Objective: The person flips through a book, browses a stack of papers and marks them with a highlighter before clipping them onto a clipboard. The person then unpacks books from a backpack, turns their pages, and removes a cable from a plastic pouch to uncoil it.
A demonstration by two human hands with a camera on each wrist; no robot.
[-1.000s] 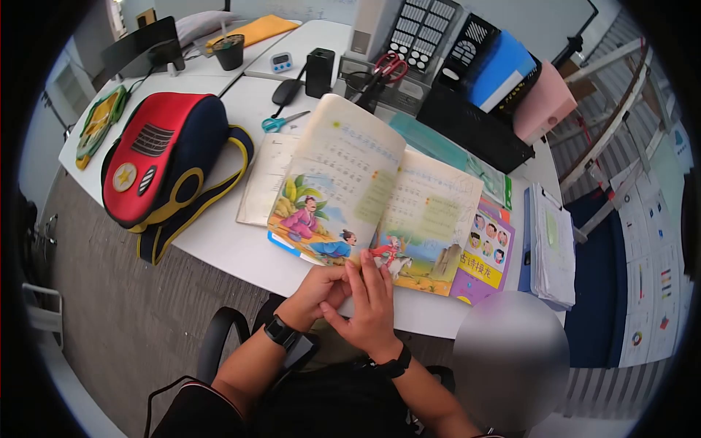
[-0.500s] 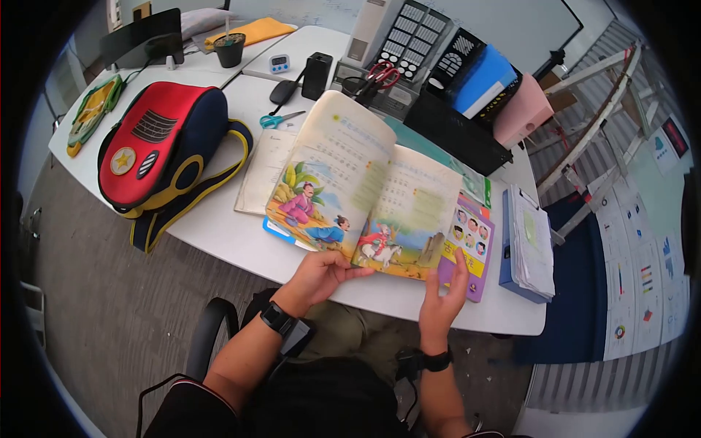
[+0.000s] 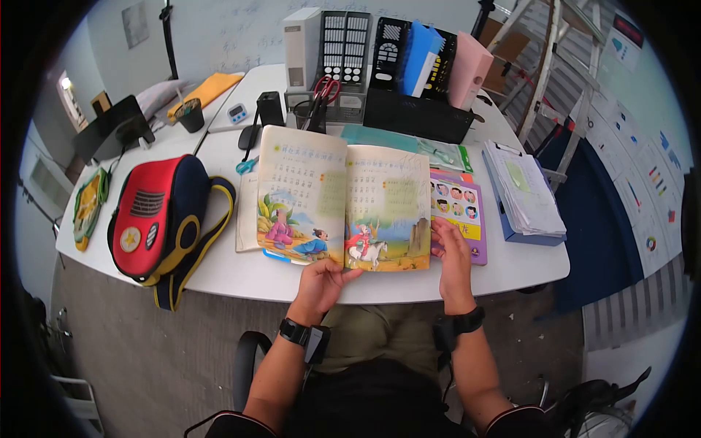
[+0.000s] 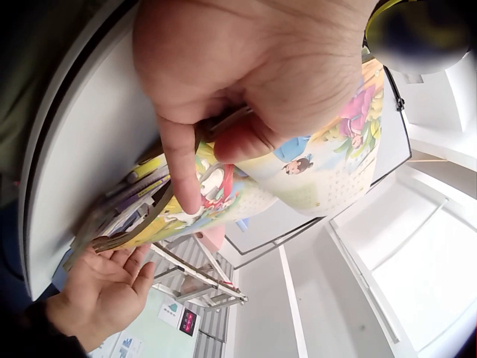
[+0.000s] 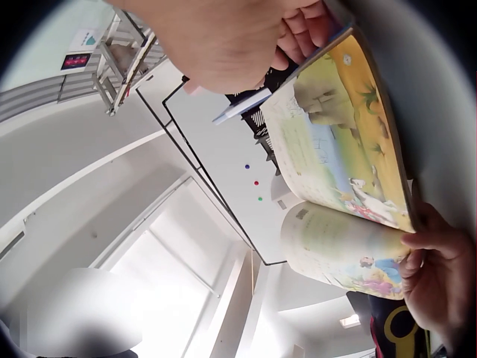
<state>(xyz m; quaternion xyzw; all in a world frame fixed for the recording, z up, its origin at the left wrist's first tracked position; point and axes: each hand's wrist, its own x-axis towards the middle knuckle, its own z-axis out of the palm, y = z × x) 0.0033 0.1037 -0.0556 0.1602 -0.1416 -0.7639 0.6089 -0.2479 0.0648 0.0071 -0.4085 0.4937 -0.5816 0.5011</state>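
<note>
An open picture book point(image 3: 303, 171) with printed text and coloured drawings is propped up at the front of the table. My left hand point(image 3: 319, 286) holds it by the bottom edge near the spine. The left wrist view shows that hand's thumb and a finger point(image 4: 181, 168) at the lower pages. Beside the book's right edge is my right hand point(image 3: 454, 264), fingers loosely bent, palm toward the book. In the right wrist view its fingers point(image 5: 302, 33) reach just past the page edge, partly behind it. A purple-and-yellow book point(image 3: 475, 228) lies under and beyond that hand.
A red and navy backpack point(image 3: 139, 212) stands at the left of the white table point(image 3: 380, 292). Teal scissors point(image 3: 246, 166), a pen holder with red-handled scissors point(image 3: 326, 89) and a black file rack point(image 3: 416, 117) are behind. Papers on a blue clipboard folder point(image 3: 522, 190) lie right.
The right hand has left the left hand's side and moved right to the book's right edge. The left hand stays at the bottom of the spine. The head view has turned.
</note>
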